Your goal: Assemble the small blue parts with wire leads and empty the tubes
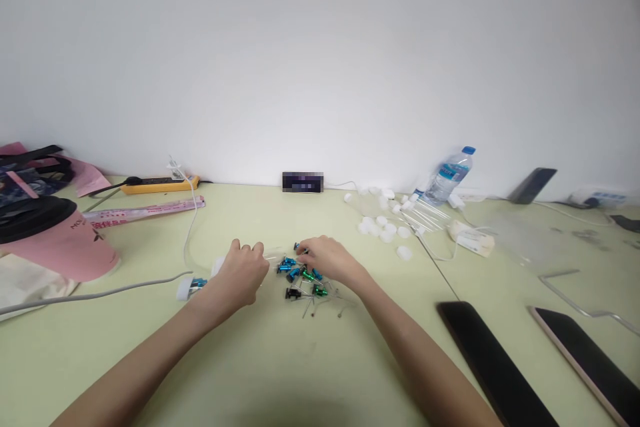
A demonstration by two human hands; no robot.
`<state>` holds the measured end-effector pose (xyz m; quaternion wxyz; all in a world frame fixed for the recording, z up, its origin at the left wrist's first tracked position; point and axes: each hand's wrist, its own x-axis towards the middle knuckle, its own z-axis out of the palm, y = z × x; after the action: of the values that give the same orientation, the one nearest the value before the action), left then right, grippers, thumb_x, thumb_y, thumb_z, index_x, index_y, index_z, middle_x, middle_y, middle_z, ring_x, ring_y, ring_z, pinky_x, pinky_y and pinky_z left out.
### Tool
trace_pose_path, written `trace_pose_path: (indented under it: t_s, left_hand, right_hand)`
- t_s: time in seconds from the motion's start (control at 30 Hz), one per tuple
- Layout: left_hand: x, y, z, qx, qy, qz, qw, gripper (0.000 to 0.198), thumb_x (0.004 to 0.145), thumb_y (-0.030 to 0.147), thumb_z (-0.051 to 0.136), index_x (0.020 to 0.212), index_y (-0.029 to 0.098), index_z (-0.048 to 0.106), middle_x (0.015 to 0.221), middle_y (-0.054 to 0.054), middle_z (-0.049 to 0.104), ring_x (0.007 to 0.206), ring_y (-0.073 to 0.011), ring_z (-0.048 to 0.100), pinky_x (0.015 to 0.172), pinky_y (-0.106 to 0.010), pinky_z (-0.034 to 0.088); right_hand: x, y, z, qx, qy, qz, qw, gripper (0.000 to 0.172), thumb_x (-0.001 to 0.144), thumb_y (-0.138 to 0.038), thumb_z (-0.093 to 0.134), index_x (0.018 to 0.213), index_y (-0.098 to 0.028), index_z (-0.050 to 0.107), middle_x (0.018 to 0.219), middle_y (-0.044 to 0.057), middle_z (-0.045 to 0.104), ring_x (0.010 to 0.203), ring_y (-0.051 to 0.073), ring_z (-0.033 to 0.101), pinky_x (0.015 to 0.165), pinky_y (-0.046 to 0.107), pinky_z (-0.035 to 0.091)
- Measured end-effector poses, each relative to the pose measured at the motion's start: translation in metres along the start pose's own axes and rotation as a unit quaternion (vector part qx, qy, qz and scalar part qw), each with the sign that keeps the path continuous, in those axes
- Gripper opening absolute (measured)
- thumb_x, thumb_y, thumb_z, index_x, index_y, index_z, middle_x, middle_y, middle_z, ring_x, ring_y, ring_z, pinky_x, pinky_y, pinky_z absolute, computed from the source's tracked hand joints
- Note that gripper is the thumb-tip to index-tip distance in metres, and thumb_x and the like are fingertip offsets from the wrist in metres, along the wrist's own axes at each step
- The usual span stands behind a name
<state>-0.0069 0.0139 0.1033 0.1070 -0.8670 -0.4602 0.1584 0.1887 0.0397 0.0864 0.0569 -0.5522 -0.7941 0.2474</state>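
A pile of small blue, green and black metal parts (295, 273) with thin wire-like stems lies on the table in front of me. My left hand (244, 268), left of the pile, is closed round a clear plastic tube (273, 257) whose end points toward the parts. My right hand (323, 257) reaches over the back of the pile, its fingertips pressed together at a blue part (297, 247). Beside my left wrist lies a white-capped clear tube (185, 289) with blue parts inside, partly covered by the forearm.
White caps (385, 230), clear tubes (425, 213) and a water bottle (453, 177) are at the back right. Two dark phones (495, 360) (585, 360) lie at the front right. A pink cup (80, 247), cables and a yellow power strip (157, 185) are on the left.
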Motion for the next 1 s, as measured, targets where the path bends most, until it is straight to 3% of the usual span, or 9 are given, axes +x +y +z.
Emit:
trace_pose_path:
  t_s: [0.17,0.37,0.73,1.0]
  left_hand:
    - [0.000,0.020,0.005,0.052,0.027,-0.063,0.996,0.018,0.068,0.002,0.057,0.075,0.013,0.070,0.085,-0.014,0.059,0.078,-0.0268,0.057,0.070,-0.039,0.034]
    - [0.003,0.034,0.012,0.093,0.027,-0.080,0.992,0.022,0.072,0.001,0.055,0.077,0.015,0.072,0.088,-0.014,0.060,0.081,-0.0277,0.056,0.072,-0.039,0.033]
    - [-0.008,0.019,-0.010,0.080,0.032,-0.084,0.993,0.019,0.067,0.001,0.058,0.070,0.014,0.070,0.086,-0.013,0.058,0.078,-0.0261,0.054,0.070,-0.037,0.032]
    - [-0.006,0.023,-0.007,0.130,0.051,-0.066,0.988,0.018,0.064,0.002,0.062,0.074,0.014,0.071,0.092,-0.015,0.058,0.084,-0.0294,0.052,0.077,-0.042,0.031]
  right_hand:
    - [0.004,0.004,0.006,0.200,-0.113,-0.042,0.972,0.031,0.086,-0.037,0.053,0.113,-0.023,0.057,0.073,0.001,0.070,0.053,0.012,0.057,0.053,0.023,0.044]
    - [0.008,0.013,0.008,0.144,-0.116,-0.007,0.983,0.032,0.080,-0.032,0.058,0.109,-0.020,0.061,0.068,0.000,0.069,0.052,0.013,0.059,0.056,0.025,0.046]
    - [0.005,0.015,0.006,0.118,-0.122,-0.011,0.985,0.029,0.079,-0.032,0.058,0.105,-0.021,0.063,0.069,0.000,0.068,0.050,0.013,0.059,0.053,0.024,0.044]
    - [0.002,0.010,-0.001,0.116,-0.124,-0.030,0.985,0.020,0.078,-0.030,0.061,0.095,-0.021,0.064,0.066,-0.001,0.066,0.047,0.012,0.056,0.052,0.024,0.043]
